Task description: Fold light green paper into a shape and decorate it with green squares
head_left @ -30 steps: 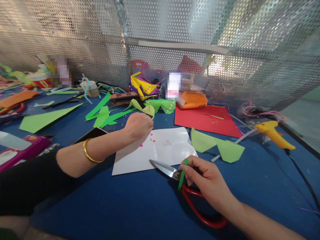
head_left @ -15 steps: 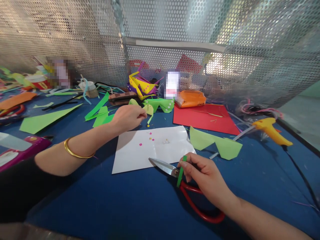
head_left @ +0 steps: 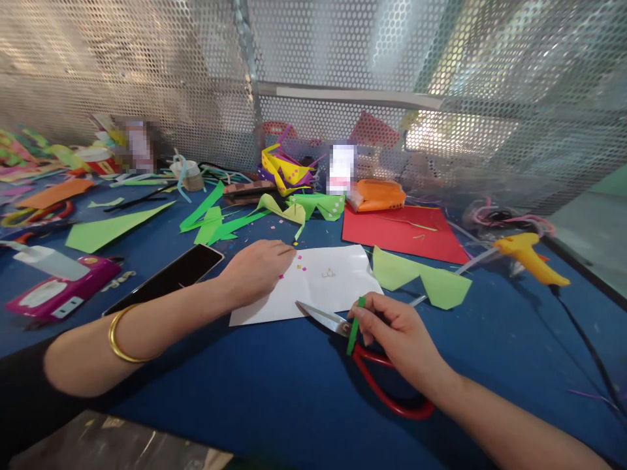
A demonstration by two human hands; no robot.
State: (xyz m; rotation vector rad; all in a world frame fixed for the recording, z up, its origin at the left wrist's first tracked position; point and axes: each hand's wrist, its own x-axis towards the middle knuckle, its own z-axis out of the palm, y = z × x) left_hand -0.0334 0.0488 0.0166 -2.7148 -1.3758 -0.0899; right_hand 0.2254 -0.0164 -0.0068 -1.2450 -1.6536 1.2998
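Note:
My right hand (head_left: 399,333) pinches a narrow green paper strip (head_left: 354,325) and rests over red-handled scissors (head_left: 372,375) that lie on the blue table (head_left: 274,391). The scissor blades (head_left: 321,315) point left onto a white sheet (head_left: 323,287). My left hand (head_left: 255,269) lies on the left edge of that sheet, fingertips together beside tiny pink and yellow paper squares (head_left: 298,263). I cannot tell whether it holds one of them. A gold bangle sits on my left wrist.
A phone (head_left: 169,277) lies left of the sheet, a pink device (head_left: 61,294) further left. Green folded paper (head_left: 424,281), a red sheet (head_left: 399,232) and a yellow glue gun (head_left: 529,258) with its cord are to the right. Paper scraps crowd the back by a perforated metal screen.
My left hand came back from the green paper pieces at the rear and settled on the white sheet's left edge. My right hand stayed on the scissors with the green strip.

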